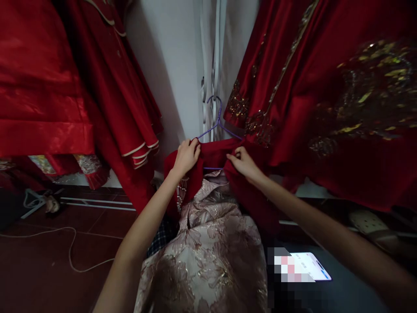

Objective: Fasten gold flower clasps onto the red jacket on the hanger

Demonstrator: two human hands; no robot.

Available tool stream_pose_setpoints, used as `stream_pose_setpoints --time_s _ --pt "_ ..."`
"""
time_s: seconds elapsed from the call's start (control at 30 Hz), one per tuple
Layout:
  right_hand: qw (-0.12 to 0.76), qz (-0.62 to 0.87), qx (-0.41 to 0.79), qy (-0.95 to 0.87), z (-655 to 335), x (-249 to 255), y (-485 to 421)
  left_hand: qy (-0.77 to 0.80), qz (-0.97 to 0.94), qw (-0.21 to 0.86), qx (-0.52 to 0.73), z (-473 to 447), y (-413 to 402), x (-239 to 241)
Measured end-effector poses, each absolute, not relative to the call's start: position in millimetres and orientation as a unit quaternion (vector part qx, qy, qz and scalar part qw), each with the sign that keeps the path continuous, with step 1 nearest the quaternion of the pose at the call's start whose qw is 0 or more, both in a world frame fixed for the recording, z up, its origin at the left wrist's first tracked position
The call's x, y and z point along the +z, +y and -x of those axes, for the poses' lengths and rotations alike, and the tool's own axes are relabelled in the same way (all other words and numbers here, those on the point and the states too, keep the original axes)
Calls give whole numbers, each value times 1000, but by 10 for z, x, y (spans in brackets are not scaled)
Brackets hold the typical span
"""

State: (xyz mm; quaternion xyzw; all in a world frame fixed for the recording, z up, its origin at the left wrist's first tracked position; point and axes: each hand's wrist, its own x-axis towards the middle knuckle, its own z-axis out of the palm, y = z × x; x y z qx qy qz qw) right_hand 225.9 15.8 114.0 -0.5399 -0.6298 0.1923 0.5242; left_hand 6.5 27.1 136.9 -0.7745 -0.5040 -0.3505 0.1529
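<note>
A dark red jacket (213,150) hangs on a purple hanger (217,124), whose hook points up in front of the wall. My left hand (187,156) is closed on the jacket's left shoulder edge, fingers curled over the cloth. On the other side, my right hand (244,163) pinches the jacket's edge between thumb and fingers. Beaded tassels (181,195) dangle below my left hand. Beneath and inside the jacket's opening lies a pale pink and gold floral brocade dress (208,243), reaching down toward me. The hanger's lower bar shows between my hands.
Red garments (130,87) hang at the left, and red gowns with gold embroidery (371,91) at the right. A lit phone (309,266) lies at lower right. A white cable (73,252) runs over the tiled floor. A pale clog (368,221) sits by the right rack.
</note>
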Motion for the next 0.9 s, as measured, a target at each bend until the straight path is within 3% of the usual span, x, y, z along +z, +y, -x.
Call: stream_pose_setpoints --time_s 0.17,0.3,0.37,0.5,0.63,0.73,0.9 --pt "485 510 154 -694 -2261 1072 141 -493 761 121 -403 -10 266 1395" --pt "439 555 24 -706 -2759 1080 136 -506 680 109 -519 -1 131 1325" --pt "431 557 9 -710 -2930 1049 166 -526 650 53 -545 -28 68 1241" --pt "424 498 129 -745 -2873 944 264 -525 664 -64 -529 -179 111 1086" --pt "481 468 184 -718 -2449 909 338 -510 613 -89 -596 -427 205 1043" --pt "540 413 262 -685 -2111 945 287 -473 647 -140 -581 -594 153 1003" --pt "540 326 385 -674 -1896 961 85 -436 667 -192 -572 -656 -48 868"
